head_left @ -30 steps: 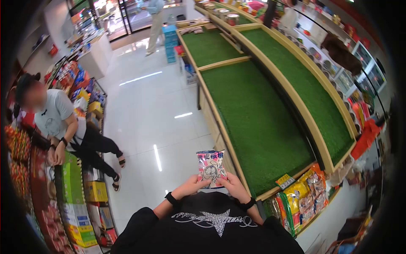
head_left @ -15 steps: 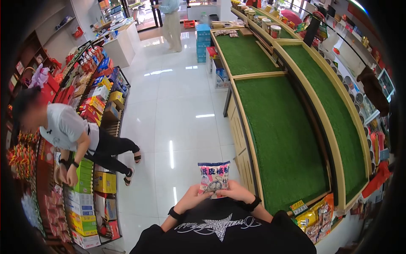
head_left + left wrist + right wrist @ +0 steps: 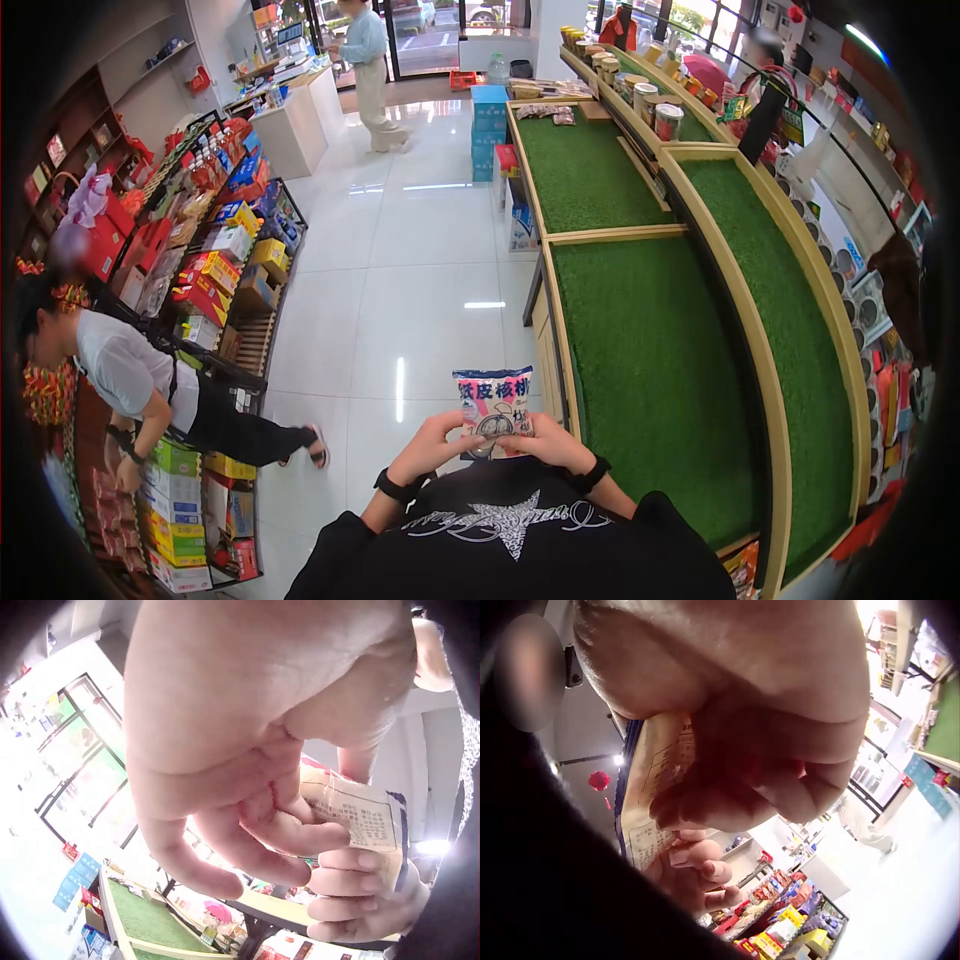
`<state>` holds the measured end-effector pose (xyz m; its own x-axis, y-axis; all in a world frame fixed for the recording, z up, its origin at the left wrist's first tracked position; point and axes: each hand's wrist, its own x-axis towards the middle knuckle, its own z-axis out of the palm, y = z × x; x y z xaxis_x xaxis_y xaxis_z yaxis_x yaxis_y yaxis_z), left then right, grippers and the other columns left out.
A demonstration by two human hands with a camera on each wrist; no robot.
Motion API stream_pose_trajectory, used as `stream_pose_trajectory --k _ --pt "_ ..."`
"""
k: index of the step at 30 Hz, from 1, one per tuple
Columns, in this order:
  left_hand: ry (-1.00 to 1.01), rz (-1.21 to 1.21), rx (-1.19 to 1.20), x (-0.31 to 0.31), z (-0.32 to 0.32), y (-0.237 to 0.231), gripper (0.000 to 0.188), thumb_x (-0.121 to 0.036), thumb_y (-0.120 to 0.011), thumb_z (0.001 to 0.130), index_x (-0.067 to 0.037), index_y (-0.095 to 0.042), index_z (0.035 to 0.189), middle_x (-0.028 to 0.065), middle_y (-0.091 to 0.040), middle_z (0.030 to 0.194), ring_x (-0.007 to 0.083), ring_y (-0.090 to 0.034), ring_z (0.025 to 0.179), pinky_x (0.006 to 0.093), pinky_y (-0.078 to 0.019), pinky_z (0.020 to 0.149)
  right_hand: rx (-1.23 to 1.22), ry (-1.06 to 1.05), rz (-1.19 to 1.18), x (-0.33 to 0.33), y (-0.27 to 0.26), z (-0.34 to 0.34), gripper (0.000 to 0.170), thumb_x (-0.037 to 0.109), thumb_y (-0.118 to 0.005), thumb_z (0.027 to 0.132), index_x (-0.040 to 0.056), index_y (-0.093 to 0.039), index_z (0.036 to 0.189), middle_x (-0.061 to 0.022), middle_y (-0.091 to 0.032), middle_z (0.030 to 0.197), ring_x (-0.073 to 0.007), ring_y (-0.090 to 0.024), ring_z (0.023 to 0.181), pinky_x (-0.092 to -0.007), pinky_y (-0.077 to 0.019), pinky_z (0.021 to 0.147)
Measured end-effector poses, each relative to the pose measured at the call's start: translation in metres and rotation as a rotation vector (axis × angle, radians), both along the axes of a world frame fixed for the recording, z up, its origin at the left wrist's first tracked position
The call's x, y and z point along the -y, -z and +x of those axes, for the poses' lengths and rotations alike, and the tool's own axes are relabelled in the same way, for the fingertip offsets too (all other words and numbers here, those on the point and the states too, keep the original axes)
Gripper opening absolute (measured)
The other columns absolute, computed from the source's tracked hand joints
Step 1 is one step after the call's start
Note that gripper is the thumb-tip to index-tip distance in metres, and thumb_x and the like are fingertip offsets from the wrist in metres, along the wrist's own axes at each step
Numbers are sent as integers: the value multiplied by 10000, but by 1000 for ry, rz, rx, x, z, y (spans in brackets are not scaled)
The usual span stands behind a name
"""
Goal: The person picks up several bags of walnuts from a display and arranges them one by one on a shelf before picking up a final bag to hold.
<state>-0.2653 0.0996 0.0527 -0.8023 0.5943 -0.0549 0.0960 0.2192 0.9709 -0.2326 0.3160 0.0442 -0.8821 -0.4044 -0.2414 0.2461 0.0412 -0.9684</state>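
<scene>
A small pink and white snack packet (image 3: 494, 405) with a dark blue top edge is held upright in front of the chest. The left hand (image 3: 436, 446) grips its left side and the right hand (image 3: 548, 444) its right side, thumbs on the front. In the left wrist view the left hand (image 3: 262, 750) has its fingers curled behind the packet (image 3: 360, 817), whose printed back shows. The right wrist view has the right hand (image 3: 742, 727) curled against the packet (image 3: 649, 787), with the left fingers on the far side.
A long wooden display stand (image 3: 650, 340) lined with green turf runs along the right. Shelves of boxed goods (image 3: 215, 270) line the left, where a person in a grey shirt (image 3: 125, 365) leans over. White floor tiles (image 3: 420, 300) lie between; another person (image 3: 368, 75) stands farther back.
The head view has shifted, showing more of the back of the shop. The person at left has bent lower toward the shelf. Both hands still hold the packet.
</scene>
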Motion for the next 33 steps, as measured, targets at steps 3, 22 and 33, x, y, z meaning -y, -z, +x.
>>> stream_pose_trajectory --k 3,22,33 --pt "12 56 91 -15 -19 0 271 -125 -651 776 6 -605 1008 85 -641 916 148 -572 868 296 -454 777 63 -31 5 -16 2 -18 240 162 -619 833 -11 -571 992 -34 -614 807 -80 -565 694 -231 -479 632" --pt "131 -6 266 -17 -211 23 256 -103 -641 777 29 -608 994 61 -645 838 97 -549 772 250 -451 699 87 206 -37 -10 14 -177 299 156 -644 800 -48 -560 1002 -66 -632 864 -99 -588 747 -234 -479 679" --pt "160 30 205 62 -346 16 245 -89 -655 750 26 -631 965 90 -650 895 131 -576 806 274 -454 737 119 110 -82 57 8 -314 276 216 -606 843 -29 -600 970 -48 -652 757 -82 -587 696 -228 -454 637"
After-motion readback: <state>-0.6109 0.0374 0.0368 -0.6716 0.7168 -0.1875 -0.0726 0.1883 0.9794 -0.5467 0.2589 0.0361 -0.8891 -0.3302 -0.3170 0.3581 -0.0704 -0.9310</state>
